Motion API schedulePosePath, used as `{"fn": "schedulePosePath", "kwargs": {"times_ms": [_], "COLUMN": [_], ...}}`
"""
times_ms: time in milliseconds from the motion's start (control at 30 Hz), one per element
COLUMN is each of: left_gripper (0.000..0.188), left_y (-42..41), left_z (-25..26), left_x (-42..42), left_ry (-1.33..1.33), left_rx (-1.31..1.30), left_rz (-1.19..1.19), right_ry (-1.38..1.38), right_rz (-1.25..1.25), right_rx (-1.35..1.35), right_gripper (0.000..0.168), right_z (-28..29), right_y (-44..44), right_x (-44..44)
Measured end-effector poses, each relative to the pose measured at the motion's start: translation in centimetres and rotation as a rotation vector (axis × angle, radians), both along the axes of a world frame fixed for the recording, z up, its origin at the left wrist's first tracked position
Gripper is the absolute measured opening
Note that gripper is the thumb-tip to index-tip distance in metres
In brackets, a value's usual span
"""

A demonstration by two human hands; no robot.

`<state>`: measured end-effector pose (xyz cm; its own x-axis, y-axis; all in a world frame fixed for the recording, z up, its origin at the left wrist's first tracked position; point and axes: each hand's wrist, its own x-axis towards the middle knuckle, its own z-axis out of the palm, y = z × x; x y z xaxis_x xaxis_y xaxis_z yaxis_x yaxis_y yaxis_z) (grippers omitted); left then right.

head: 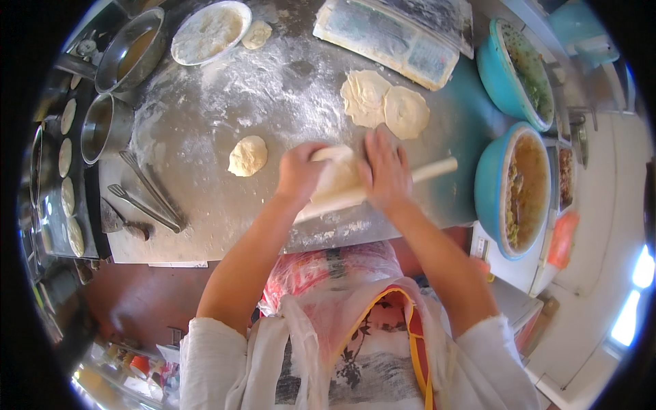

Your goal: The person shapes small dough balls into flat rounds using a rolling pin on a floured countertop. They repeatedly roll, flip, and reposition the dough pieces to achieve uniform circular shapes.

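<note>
My left hand is curled at the left edge of a sheet of dough, its fingers on the dough's upper corner. My right hand lies with fingers extended over a wooden rolling pin, at the dough's right side. The pin slants across the dough near the table's front edge. A round lump of dough sits left of my hands. Two flattened dough pieces lie edge to edge beyond my right hand. Motion blurs both hands, and they partly hide the dough and pin.
The metal table is dusted with flour. Tongs and a scraper lie at left, by metal pots. A flour bowl and a floury plastic box stand at the back. Turquoise basins flank the right edge.
</note>
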<state>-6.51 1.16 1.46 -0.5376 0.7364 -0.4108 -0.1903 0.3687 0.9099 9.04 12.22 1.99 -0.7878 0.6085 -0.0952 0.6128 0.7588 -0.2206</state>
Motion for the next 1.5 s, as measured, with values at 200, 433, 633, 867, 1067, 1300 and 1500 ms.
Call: {"fn": "schedulePosePath", "kwargs": {"times_ms": [200,433,633,867,1067,1300,1500], "left_gripper": [0.027,0.033,0.031,0.027,0.026,0.028,0.035], "left_y": [-4.6,-0.8,-1.7,-3.0,0.5,-4.4,-0.2], "left_z": [0.5,1.2,2.0,0.5,2.2,0.6,0.4], "left_x": [2.3,-1.4,1.7,0.2,0.7,1.1,-0.4], "left_ry": [0.105,-0.324,0.533,-0.345,0.310,-0.252,0.026], "left_rx": [-0.008,-0.079,-0.170,0.006,-0.157,-0.217,-0.095], "left_rz": [-0.252,0.108,-0.518,0.243,-0.366,0.055,-0.145], "right_ry": [-0.254,-0.146,0.007,-0.190,0.108,-0.143,0.087], "right_rz": [0.055,0.102,-0.141,0.080,-0.198,0.035,-0.138], "right_rx": [0.134,0.045,0.194,0.027,0.153,0.089,0.002], "right_gripper": [0.067,0.063,0.064,0.062,0.062,0.062,0.061], "right_z": [1.1,0.3,0.3,1.0,0.6,0.6,0.9], "right_y": [-1.8,-2.8,0.0,-2.7,0.8,-3.8,-0.3], "right_x": [1.9,4.0,-1.4,4.0,-2.7,4.8,-0.9]}}
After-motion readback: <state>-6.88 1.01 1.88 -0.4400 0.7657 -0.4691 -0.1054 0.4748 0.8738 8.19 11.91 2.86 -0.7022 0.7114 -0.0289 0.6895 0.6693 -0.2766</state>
